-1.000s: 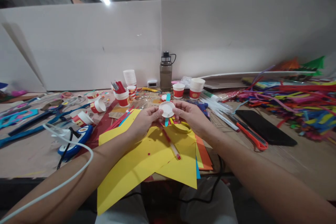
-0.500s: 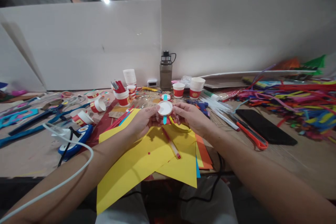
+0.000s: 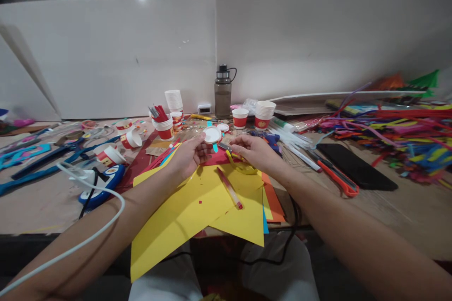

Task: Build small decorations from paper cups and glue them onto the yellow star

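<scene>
My left hand (image 3: 190,154) pinches a round white cup bottom (image 3: 213,135) by its left edge. The piece has a reddish rim, and light-blue strips (image 3: 215,148) stick out at its top and bottom. In my right hand (image 3: 251,148) are scissors with yellow handles (image 3: 244,168); their grey blades point left, close to the cup bottom. Behind the held piece lies another small white round piece (image 3: 223,127) with a red edge. Yellow paper sheets (image 3: 173,218) spread under both hands, with a red-capped pen (image 3: 230,189) on top.
A dark water bottle (image 3: 222,96) stands at the back, near a red-and-white paper cup (image 3: 240,120) and a cup stack (image 3: 264,115). To the right lie a utility knife (image 3: 341,181), a black phone (image 3: 356,165) and colourful pipe cleaners (image 3: 399,134). A white cable (image 3: 118,211) crosses my left forearm.
My left hand has moved the cup bottom left and tilted it, away from my right hand. The scissors' blades now show between the hands. The second round piece is less covered.
</scene>
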### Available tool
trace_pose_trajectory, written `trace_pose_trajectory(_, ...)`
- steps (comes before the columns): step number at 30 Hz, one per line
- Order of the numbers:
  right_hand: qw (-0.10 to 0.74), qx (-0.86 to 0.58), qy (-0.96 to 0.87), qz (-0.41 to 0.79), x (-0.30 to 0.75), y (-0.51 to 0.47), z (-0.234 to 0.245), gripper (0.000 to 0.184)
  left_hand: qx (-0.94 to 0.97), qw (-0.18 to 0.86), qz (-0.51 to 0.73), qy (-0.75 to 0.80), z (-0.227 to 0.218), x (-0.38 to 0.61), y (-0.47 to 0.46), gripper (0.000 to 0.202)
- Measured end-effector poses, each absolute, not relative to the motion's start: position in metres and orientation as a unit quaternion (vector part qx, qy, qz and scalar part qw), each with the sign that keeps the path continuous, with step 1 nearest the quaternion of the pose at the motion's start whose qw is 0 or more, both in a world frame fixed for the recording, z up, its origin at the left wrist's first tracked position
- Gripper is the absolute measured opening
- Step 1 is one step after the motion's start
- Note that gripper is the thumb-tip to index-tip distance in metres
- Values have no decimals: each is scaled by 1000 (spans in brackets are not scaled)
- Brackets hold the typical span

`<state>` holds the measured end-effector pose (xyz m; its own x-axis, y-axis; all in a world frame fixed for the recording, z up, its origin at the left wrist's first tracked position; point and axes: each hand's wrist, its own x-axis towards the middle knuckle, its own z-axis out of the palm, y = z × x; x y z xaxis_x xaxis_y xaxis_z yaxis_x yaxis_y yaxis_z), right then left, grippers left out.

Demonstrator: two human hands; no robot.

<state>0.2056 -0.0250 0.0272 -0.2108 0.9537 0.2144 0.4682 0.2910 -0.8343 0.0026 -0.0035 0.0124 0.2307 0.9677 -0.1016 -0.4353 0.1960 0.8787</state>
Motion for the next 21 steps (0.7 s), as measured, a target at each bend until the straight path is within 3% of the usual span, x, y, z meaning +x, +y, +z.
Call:
trace_pose_trajectory(11,167,-571,-802,55,210,-29,27,17,389,649,540,367,9,-3,8,14)
trace_pose_trajectory(17,76,-612,-787,-5,213,-26,17,33,402,630,542,384,7,-8,15,11)
trace_pose_trajectory(21,49,-621,-782,-12,211,-23,16,33,399,612,551,402,8,-12,19,10)
